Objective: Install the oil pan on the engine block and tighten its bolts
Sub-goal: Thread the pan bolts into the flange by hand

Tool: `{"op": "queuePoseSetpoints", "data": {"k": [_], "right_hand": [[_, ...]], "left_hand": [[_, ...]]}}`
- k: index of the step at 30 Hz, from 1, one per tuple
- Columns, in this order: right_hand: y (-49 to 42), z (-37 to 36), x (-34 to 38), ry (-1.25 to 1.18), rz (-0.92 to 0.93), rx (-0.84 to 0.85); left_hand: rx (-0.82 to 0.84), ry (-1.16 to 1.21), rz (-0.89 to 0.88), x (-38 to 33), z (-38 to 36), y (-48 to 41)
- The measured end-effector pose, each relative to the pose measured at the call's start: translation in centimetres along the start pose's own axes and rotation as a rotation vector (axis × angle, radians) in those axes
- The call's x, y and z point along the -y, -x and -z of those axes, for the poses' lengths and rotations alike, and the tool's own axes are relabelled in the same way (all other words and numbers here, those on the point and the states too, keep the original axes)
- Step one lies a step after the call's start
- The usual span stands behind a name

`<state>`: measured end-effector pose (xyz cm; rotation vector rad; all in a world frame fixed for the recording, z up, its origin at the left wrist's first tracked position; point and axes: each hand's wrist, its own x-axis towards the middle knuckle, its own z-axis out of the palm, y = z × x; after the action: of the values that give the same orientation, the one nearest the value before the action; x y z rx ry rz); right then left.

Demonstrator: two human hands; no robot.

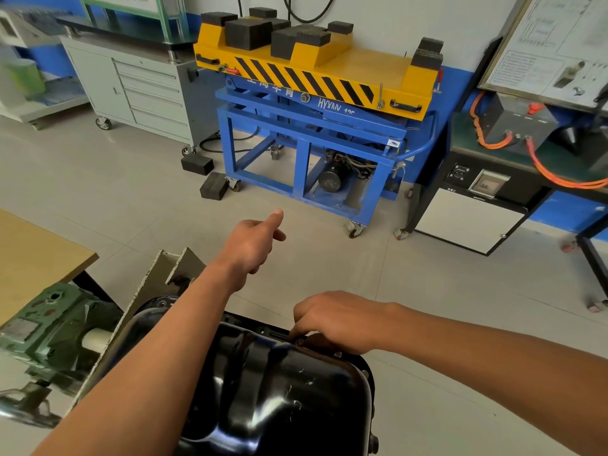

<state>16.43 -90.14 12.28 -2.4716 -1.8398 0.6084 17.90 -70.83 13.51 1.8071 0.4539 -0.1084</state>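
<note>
My right hand is pinching a bolt on the oil pan's far rim; my left hand is hovering beyond, half-open, empty.

Standing by, I see only the person's two arms, and both are bare. The left forearm is long and lean, with plain skin from the bottom edge of view up to a narrow wrist. The right forearm looks the same, broad where it comes in at the right edge and slimmer toward the wrist. The left hand and right hand are bare too, with slender fingers. Rounded knuckles show along the back of the right hand. The nails are too small to judge.
</note>
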Motion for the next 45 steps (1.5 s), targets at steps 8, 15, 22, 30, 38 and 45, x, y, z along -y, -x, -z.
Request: {"op": "queuePoseSetpoints", "data": {"k": [8, 15, 22, 30, 38, 45], "right_hand": [[-0.88, -0.35, 0.52, 0.147, -0.001, 0.013], [-0.62, -0.16, -0.04, 0.063, 0.035, 0.011], [-0.91, -0.49, -0.03, 0.134, 0.035, -0.029], [-0.84, -0.43, 0.27, 0.221, 0.063, -0.022], [-0.64, -0.58, -0.08, 0.176, 0.081, -0.021], [-0.69, -1.03, -0.13, 0.158, 0.078, -0.052]], "left_hand": [[-0.01, 0.023, -0.001, 0.08, 0.01, -0.19], [-0.003, 0.025, -0.001, 0.13, 0.11, -0.07], [-0.003, 0.028, 0.001, -0.02, 0.11, 0.01], [0.032, 0.017, 0.016, -0.01, 0.04, 0.17], [0.077, 0.068, 0.041, -0.02, 0.11, 0.07], [0.092, 0.052, 0.049, -0.08, 0.1, 0.41]]}}
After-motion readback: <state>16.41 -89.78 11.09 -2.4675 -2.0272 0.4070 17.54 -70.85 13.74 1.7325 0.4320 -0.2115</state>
